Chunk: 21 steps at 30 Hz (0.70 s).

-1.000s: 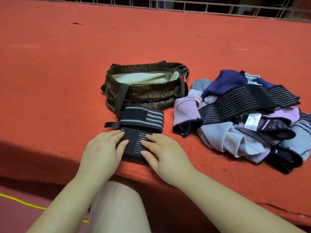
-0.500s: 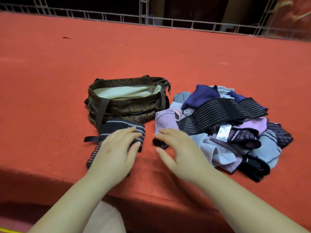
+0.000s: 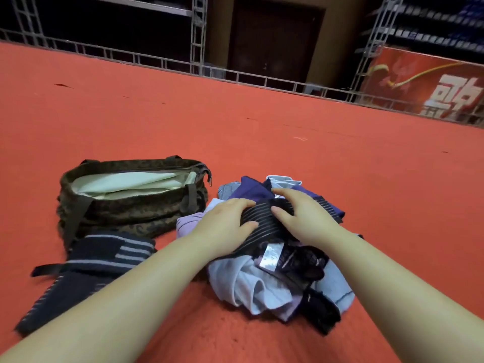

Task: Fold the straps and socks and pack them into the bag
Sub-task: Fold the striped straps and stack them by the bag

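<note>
Reaching into the heap, the person has both hands on one black strap with thin grey stripes (image 3: 258, 218) that lies across the top of the pile (image 3: 264, 284). The left hand (image 3: 222, 226) grips its near end, fingers over the top and thumb tucked against the side; the right hand (image 3: 301, 216) curls over the far part, fingertips hooked on the edge and thumb pressing from the front. Neither hand has lifted it clear; the strap rests on the clothes beneath.

Left of the pile, on the red carpet (image 3: 288, 132), lies a folded black strap with broader grey bands (image 3: 86, 265), a short tab sticking out at its side. It sits just in front of the bag (image 3: 125, 210), touching or nearly touching the bag's front wall, but outside it.

The bag stands open, its pale lining showing; I can see nothing packed inside, though the bottom is hidden from this angle.

By my reckoning the job is at an early stage: one strap looks folded but not packed, a second is only now being taken up, and the rest of the heap, pale socks, purple and navy pieces, a dark patterned item with a shiny label, waits unsorted.
</note>
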Tool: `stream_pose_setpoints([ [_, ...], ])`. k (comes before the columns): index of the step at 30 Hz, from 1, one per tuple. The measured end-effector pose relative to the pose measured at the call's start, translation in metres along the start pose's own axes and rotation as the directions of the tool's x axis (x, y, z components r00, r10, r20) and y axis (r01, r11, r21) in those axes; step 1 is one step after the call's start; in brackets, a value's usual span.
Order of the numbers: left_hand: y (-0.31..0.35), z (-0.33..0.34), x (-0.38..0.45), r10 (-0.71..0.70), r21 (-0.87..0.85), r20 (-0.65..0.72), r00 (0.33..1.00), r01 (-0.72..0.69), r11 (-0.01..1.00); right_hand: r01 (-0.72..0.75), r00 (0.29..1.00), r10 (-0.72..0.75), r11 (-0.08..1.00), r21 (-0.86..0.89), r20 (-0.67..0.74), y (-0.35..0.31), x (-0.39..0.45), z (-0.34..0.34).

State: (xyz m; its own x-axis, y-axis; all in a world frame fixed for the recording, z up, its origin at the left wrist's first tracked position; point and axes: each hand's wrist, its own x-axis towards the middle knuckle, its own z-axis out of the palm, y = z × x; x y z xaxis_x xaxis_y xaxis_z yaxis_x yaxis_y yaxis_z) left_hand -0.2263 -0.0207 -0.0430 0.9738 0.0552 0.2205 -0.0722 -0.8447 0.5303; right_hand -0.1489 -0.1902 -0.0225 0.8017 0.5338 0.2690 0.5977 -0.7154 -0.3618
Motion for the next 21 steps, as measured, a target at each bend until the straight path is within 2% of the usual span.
stream_pose_setpoints([
  [4,-0.001,0.010,0.010,-0.008,-0.005,0.004,1.000,0.008,1.000,0.036,0.996,-0.036,0.999,0.009,0.078,0.007,0.007,0.004],
  [9,0.000,0.016,0.015,0.000,0.008,-0.031,1.000,0.000,1.000,0.087,0.996,-0.087,0.996,0.004,-0.011,0.015,0.007,-0.005],
  [13,-0.001,0.012,0.016,0.060,0.105,-0.052,0.997,-0.054,0.993,0.163,0.986,-0.165,0.978,-0.134,-0.001,0.018,0.000,-0.019],
  [15,-0.006,0.006,0.016,0.076,0.137,-0.066,0.995,-0.066,0.988,0.130,0.991,-0.130,0.979,-0.155,0.014,0.022,-0.005,-0.031],
  [17,-0.014,0.001,0.016,0.058,0.140,-0.068,0.996,-0.048,0.989,0.066,0.997,-0.070,0.993,-0.097,-0.038,0.028,-0.010,-0.046],
  [21,-0.024,-0.013,0.014,-0.031,-0.040,-0.056,0.998,0.029,0.999,-0.046,0.991,0.048,0.999,0.021,-0.126,0.040,-0.016,-0.072],
])
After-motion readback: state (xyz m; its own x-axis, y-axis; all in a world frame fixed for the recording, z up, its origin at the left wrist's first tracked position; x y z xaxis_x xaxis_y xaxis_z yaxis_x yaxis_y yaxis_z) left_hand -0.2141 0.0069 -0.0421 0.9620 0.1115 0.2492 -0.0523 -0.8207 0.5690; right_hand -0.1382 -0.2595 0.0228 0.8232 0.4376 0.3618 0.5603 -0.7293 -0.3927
